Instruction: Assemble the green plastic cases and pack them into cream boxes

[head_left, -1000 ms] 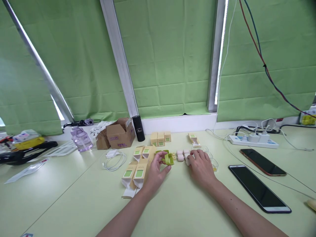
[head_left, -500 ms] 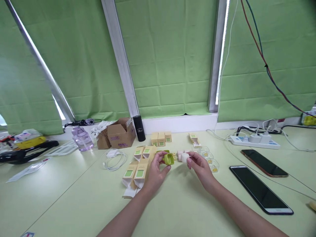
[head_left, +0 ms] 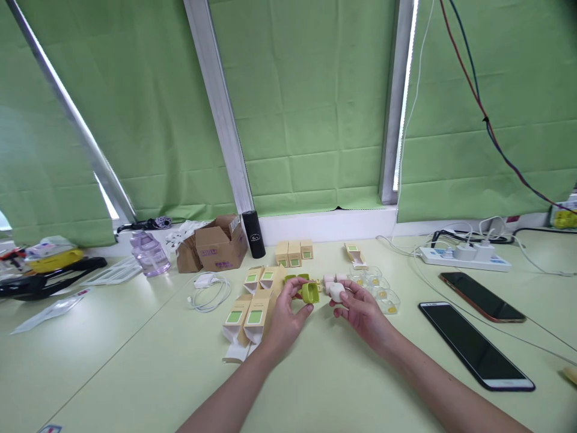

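Note:
My left hand (head_left: 292, 313) grips a small green square cup-like case (head_left: 311, 293) between thumb and fingers, its hollow side facing right. A small white rounded block (head_left: 336, 292) is pinched in my right hand (head_left: 360, 307), a short gap to the right of the green case. Pale pink blocks (head_left: 330, 279) stand just behind the white one. Another green piece (head_left: 291, 278) lies behind my left fingers, partly hidden. Open-ended cardboard boxes (head_left: 255, 319) with green labels lie left of my left hand. Clear plastic cups (head_left: 382, 293) with yellow spots sit beyond my right hand.
Small closed boxes (head_left: 294, 252) and one opened box (head_left: 355, 255) stand farther back. A brown carton (head_left: 220, 243), black bottle (head_left: 254, 234) and purple jug (head_left: 150, 254) line the left rear. Two phones (head_left: 476, 346) and a power strip (head_left: 466, 257) are at right; a coiled cable (head_left: 210, 294) lies left.
My right hand has shifted slightly left and down with the white block, its fingers curling a little more. The green case in my left hand has turned slightly and moved a touch to the right.

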`<state>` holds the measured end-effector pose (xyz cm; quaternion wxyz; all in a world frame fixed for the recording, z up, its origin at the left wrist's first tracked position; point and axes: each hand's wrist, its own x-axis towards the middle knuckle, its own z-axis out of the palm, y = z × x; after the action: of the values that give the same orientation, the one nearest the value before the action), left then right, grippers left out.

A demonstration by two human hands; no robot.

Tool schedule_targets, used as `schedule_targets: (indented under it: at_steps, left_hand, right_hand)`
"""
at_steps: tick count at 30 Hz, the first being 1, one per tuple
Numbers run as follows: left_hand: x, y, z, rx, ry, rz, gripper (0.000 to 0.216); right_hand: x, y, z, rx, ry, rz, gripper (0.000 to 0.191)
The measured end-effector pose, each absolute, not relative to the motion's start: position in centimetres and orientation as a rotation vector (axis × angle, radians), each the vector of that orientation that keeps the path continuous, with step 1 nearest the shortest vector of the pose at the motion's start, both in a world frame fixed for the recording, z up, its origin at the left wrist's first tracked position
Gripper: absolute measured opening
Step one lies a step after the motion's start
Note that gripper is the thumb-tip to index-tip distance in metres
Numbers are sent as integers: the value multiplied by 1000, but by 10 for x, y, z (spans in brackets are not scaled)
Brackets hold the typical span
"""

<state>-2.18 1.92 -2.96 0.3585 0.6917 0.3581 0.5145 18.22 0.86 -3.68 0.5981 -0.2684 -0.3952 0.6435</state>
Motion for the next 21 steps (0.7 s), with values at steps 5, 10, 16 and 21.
schedule_targets:
  at_steps: [5, 10, 16, 21]
  left_hand:
    - [-21, 15, -28, 1798, 965, 1298, 41]
    - [-20, 16, -29, 1819, 1002, 1299, 44]
    - [-20, 17, -33, 1858, 1034, 1303, 46]
    - [-21, 18, -35, 1900, 1106, 1268, 46]
  right_hand:
    - [181, 7, -37, -644, -978, 1451, 49]
    - [179, 8, -40, -661, -1058, 1435, 47]
    - [178, 16, -50, -823, -1121, 1393, 49]
    - [180, 22, -53, -896, -1072, 1409, 49]
